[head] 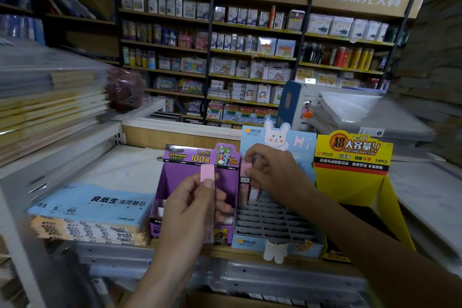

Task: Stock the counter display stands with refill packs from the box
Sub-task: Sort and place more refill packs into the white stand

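upright, pink packs [253, 192] in blue stand [247, 242], one in left hand [190, 210]

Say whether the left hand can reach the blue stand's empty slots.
Probably yes: the left hand, gripping a pink pack, is beside the blue stand; its front slots lie uncovered, the right hand over only the back.

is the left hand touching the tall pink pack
Touching. The head view shows the left hand gripping the tall pink pack, thumb pressed on its front face.
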A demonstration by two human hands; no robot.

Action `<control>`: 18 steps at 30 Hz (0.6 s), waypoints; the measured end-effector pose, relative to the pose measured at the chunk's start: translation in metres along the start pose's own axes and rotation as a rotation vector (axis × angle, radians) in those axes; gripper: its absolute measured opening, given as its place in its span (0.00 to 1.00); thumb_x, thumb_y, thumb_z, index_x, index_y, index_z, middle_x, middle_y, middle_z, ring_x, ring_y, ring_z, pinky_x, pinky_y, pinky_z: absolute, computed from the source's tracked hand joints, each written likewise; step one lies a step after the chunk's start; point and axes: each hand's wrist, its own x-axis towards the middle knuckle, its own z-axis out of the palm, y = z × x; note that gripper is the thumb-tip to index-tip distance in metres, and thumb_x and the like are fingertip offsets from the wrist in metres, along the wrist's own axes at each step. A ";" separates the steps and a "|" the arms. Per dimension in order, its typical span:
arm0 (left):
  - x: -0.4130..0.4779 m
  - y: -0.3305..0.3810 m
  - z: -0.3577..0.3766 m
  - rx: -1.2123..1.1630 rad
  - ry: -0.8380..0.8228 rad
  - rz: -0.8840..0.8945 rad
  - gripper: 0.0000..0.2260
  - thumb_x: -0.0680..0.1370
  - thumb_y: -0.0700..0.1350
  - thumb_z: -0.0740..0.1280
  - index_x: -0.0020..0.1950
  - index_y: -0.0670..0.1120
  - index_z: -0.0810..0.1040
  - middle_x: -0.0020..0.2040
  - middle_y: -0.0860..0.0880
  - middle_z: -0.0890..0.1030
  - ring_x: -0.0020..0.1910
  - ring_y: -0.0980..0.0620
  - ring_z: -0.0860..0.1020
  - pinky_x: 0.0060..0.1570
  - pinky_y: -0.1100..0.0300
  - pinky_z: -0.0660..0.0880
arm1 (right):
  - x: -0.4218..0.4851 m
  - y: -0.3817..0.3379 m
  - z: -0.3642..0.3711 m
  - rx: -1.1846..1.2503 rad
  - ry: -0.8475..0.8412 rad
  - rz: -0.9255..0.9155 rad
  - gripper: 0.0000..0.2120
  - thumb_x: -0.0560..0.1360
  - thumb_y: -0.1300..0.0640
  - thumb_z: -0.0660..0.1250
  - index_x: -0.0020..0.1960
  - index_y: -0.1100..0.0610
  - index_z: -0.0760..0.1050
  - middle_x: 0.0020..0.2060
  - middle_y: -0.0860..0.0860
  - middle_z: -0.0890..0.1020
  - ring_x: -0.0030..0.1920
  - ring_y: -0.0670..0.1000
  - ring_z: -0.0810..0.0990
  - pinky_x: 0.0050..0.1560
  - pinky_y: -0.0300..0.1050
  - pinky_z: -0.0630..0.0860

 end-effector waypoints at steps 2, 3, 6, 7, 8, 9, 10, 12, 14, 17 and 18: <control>0.000 0.001 0.000 -0.013 -0.008 0.004 0.12 0.84 0.41 0.62 0.43 0.48 0.82 0.36 0.43 0.82 0.30 0.51 0.80 0.29 0.62 0.76 | -0.003 0.002 0.003 -0.012 0.007 -0.001 0.09 0.76 0.61 0.71 0.45 0.50 0.73 0.27 0.49 0.81 0.30 0.46 0.82 0.38 0.54 0.81; 0.000 0.001 0.000 -0.013 -0.009 0.003 0.13 0.84 0.41 0.62 0.42 0.49 0.82 0.36 0.43 0.82 0.29 0.52 0.79 0.29 0.62 0.76 | -0.004 0.003 0.004 -0.015 0.012 0.002 0.09 0.76 0.60 0.71 0.45 0.50 0.73 0.27 0.50 0.82 0.29 0.46 0.82 0.37 0.54 0.81; 0.002 0.001 0.002 -0.025 -0.007 -0.021 0.15 0.84 0.40 0.62 0.42 0.50 0.84 0.36 0.43 0.81 0.28 0.52 0.76 0.31 0.57 0.75 | -0.005 0.005 0.006 -0.037 0.033 0.009 0.07 0.75 0.58 0.72 0.46 0.50 0.74 0.29 0.51 0.83 0.31 0.47 0.82 0.39 0.52 0.81; 0.003 0.002 0.003 -0.031 -0.013 -0.032 0.15 0.84 0.39 0.62 0.42 0.50 0.84 0.36 0.43 0.81 0.27 0.52 0.75 0.31 0.55 0.75 | -0.005 0.006 0.006 -0.031 0.033 0.013 0.07 0.75 0.58 0.72 0.46 0.50 0.74 0.29 0.51 0.83 0.32 0.48 0.82 0.40 0.51 0.81; 0.004 0.003 0.003 -0.034 -0.022 -0.043 0.16 0.83 0.38 0.61 0.43 0.49 0.85 0.36 0.42 0.80 0.27 0.52 0.75 0.32 0.54 0.74 | -0.006 0.006 0.006 -0.026 0.027 0.023 0.07 0.75 0.57 0.72 0.47 0.51 0.74 0.30 0.51 0.84 0.33 0.50 0.83 0.42 0.51 0.80; 0.004 0.003 0.003 -0.031 -0.033 -0.051 0.16 0.82 0.36 0.61 0.43 0.49 0.85 0.36 0.42 0.80 0.28 0.52 0.75 0.32 0.54 0.73 | -0.008 0.007 0.005 -0.031 0.021 0.036 0.06 0.75 0.56 0.72 0.48 0.51 0.75 0.31 0.51 0.84 0.36 0.52 0.83 0.43 0.51 0.80; 0.004 0.004 0.003 -0.018 -0.046 -0.054 0.17 0.81 0.34 0.60 0.43 0.48 0.84 0.36 0.42 0.80 0.28 0.51 0.75 0.33 0.53 0.72 | -0.010 0.007 0.004 -0.043 0.026 0.053 0.06 0.75 0.55 0.72 0.50 0.51 0.76 0.33 0.50 0.84 0.38 0.52 0.82 0.45 0.50 0.80; 0.003 0.004 0.003 0.038 -0.086 -0.043 0.16 0.81 0.33 0.60 0.42 0.47 0.83 0.36 0.42 0.81 0.29 0.51 0.75 0.35 0.51 0.73 | -0.015 0.005 0.000 -0.067 0.093 0.070 0.07 0.75 0.55 0.72 0.52 0.51 0.78 0.36 0.46 0.82 0.39 0.45 0.80 0.44 0.45 0.79; 0.002 0.004 0.006 0.084 -0.124 -0.016 0.13 0.81 0.34 0.62 0.43 0.46 0.83 0.37 0.41 0.83 0.32 0.50 0.77 0.37 0.51 0.77 | -0.020 -0.001 -0.004 -0.022 0.193 0.078 0.03 0.75 0.57 0.73 0.48 0.52 0.81 0.33 0.44 0.80 0.37 0.41 0.79 0.38 0.31 0.74; -0.001 0.004 0.013 0.091 -0.168 0.011 0.12 0.82 0.35 0.64 0.48 0.49 0.83 0.44 0.41 0.86 0.37 0.50 0.82 0.36 0.60 0.79 | -0.028 -0.013 -0.013 0.289 0.127 0.096 0.03 0.76 0.59 0.71 0.44 0.53 0.83 0.32 0.46 0.83 0.33 0.43 0.82 0.33 0.32 0.75; -0.001 0.003 0.015 0.098 -0.187 0.014 0.12 0.82 0.36 0.64 0.48 0.51 0.82 0.45 0.41 0.86 0.38 0.51 0.82 0.36 0.62 0.79 | -0.031 -0.017 -0.015 0.394 0.081 0.096 0.04 0.77 0.59 0.71 0.45 0.54 0.84 0.32 0.48 0.84 0.32 0.44 0.82 0.32 0.35 0.76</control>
